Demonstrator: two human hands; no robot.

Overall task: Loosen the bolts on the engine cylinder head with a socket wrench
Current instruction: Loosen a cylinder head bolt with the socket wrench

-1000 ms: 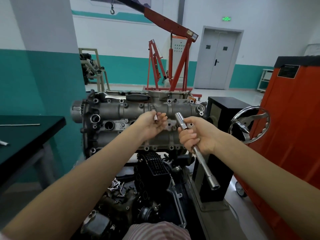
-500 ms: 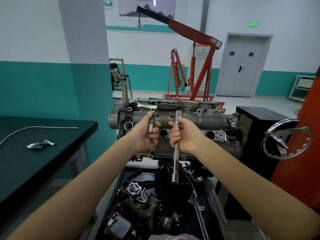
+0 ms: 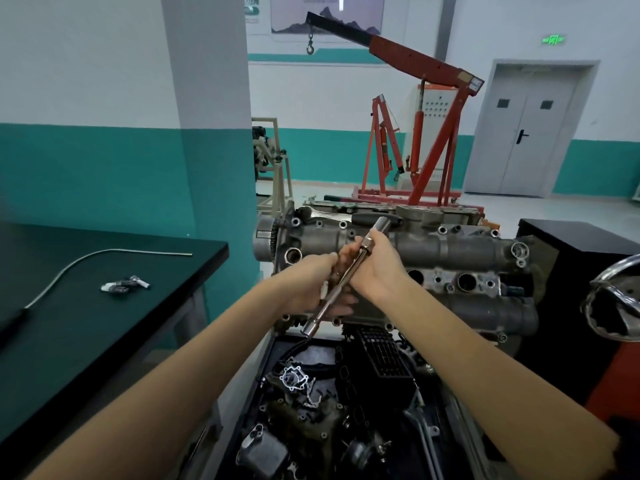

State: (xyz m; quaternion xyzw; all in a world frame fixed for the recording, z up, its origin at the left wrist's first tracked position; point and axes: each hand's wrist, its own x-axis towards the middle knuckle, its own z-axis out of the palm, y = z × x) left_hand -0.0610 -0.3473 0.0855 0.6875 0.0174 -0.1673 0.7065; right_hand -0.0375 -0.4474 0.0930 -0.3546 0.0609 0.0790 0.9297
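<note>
The grey engine cylinder head [image 3: 450, 251] stands on its stand in the middle, its bolt holes facing me. My right hand [image 3: 375, 268] is closed around the upper part of a long chrome socket wrench [image 3: 341, 284], which slants from upper right to lower left in front of the head. My left hand [image 3: 311, 282] sits just left of the shaft, touching it, with a small bolt [image 3: 324, 289] showing between its fingers. The wrench's two socket ends hang free, on no bolt.
A black table [image 3: 86, 323] with a thin bent metal rod [image 3: 69, 268] and small parts [image 3: 124, 284] stands on the left. A tray of loose engine parts [image 3: 329, 410] lies below. A chrome handwheel [image 3: 613, 303] and a red cabinet are at right; a red engine hoist [image 3: 426, 133] stands behind.
The view has swung further left. The wrench went from upright to slanted, its lower end swinging left, and both hands came together on it.
</note>
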